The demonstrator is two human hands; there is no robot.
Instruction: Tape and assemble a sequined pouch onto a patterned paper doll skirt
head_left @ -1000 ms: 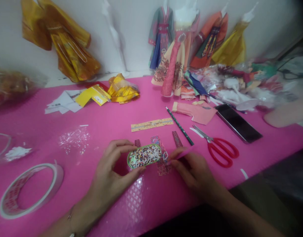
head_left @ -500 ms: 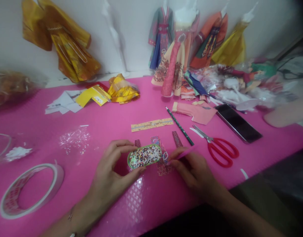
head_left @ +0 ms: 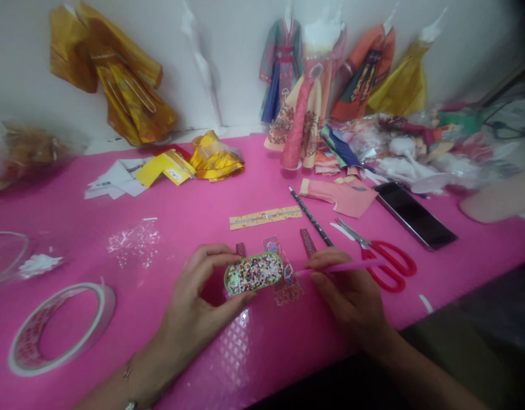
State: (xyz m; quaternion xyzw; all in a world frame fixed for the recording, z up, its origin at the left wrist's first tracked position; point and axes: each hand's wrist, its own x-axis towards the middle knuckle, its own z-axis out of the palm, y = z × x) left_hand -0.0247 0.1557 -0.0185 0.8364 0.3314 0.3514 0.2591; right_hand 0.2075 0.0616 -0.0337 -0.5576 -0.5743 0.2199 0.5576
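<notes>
My left hand [head_left: 206, 290] grips a small oval green-rimmed container [head_left: 254, 273] full of tiny multicoloured beads, thumb along the near side and fingers at its left end. Between thumb and fingers my right hand [head_left: 343, 285] pinches a thin pink stick [head_left: 343, 267], its tip pointing left toward the container. Patterned fabric pieces [head_left: 288, 293] lie under and beside the container, partly hidden by it. Behind them is a dark red patterned strip [head_left: 307, 242]. Farther back lies a tan decorated strip [head_left: 266, 217].
Red-handled scissors [head_left: 386, 259], a dark pencil [head_left: 310, 215], a pink cloth piece [head_left: 341, 196] and a phone [head_left: 416, 215] lie to the right. A tape roll [head_left: 61, 330] is at left, near scattered clear gems [head_left: 134, 242]. Small dressed figures [head_left: 283, 68] stand along the wall. Another person's arm [head_left: 497, 196] rests at far right.
My right hand has drawn slightly right, away from the container, and the pink stick now lies flatter. My left hand still holds the container. The whole view has shifted a little.
</notes>
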